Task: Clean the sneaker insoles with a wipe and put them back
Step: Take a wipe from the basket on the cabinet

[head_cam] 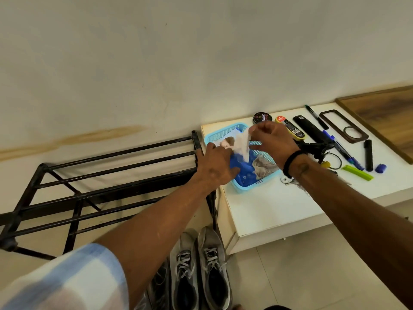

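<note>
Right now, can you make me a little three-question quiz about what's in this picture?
1. True or false: the right hand pinches a white wipe.
2. What does the left hand rest on: A) the wipes pack in the blue basket, B) a sneaker, C) the black rack?
3. Where do the grey sneakers stand?

Key
1. True.
2. A.
3. On the floor, below the white table, beside the black metal rack.
</note>
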